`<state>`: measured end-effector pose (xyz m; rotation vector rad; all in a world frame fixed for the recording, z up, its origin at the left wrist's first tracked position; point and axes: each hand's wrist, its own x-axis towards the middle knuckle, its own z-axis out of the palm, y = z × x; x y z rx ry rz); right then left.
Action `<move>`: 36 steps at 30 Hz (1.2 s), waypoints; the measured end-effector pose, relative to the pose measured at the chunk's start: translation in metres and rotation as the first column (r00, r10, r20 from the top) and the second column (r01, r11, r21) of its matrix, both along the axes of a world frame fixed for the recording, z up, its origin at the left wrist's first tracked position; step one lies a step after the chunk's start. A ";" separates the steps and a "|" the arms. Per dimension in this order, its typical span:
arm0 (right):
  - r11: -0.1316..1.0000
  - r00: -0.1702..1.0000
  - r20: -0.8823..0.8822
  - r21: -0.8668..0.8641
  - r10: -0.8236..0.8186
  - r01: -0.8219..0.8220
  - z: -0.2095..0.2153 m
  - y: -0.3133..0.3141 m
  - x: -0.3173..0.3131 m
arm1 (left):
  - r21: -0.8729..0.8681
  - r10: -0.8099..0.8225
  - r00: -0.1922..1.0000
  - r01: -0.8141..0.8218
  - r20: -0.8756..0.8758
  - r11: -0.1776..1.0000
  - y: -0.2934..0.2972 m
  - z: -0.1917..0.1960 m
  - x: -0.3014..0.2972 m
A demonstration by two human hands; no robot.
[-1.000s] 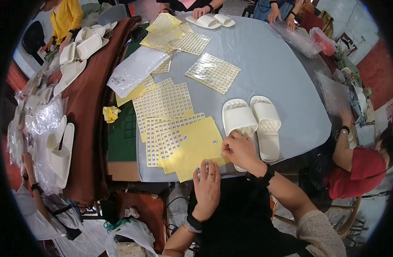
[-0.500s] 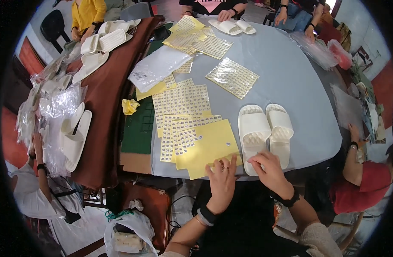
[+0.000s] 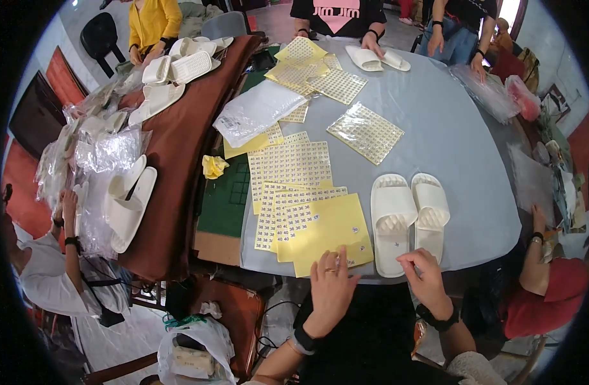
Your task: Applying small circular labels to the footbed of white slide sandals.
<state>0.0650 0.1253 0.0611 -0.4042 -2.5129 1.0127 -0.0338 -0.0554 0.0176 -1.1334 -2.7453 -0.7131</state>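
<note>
My left hand [image 3: 331, 292] has its fingers spread over the near edge of a yellow sticker sheet [image 3: 326, 231] with only a few round stickers left on it. Beneath it lie several sheets printed with rows of small stickers [image 3: 288, 170]. My right hand [image 3: 430, 282] is beside the heel of a white slipper [image 3: 390, 256], its thumb and index finger drawn together and nothing visible in them. On that slipper's insole is a small round sticker [image 3: 397, 244]. The other slipper of the pair [image 3: 429, 199] lies alongside on the right, partly behind my right hand.
A clear plastic packet [image 3: 259, 112] and more sheets [image 3: 366, 133] lie farther up the grey table [image 3: 461, 154]. Another person's hand [image 3: 372, 43] touches slippers [image 3: 363, 59] at the far edge. White slippers [image 3: 133, 204] and plastic bags rest on the brown-covered table [image 3: 185, 147] at left.
My right hand has drawn back from the slipper's heel, and a sticker now shows on the insole. My left hand has slid slightly left. The whole view has shifted.
</note>
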 end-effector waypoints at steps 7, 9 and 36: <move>0.999 1.000 0.026 0.051 0.000 -0.001 0.000 -0.014 0.002 | 0.144 0.468 0.883 -0.468 0.040 0.872 -0.029 -0.001 -0.050; 0.999 0.998 0.069 0.050 0.004 -0.007 -0.002 -0.020 0.003 | 0.111 0.497 0.864 -0.503 0.073 0.857 -0.024 -0.005 -0.063; 0.981 0.911 -0.405 -0.131 0.079 -0.143 0.058 -0.076 -0.067 | 0.635 -0.039 0.719 -0.585 0.694 0.505 -0.001 0.094 -0.010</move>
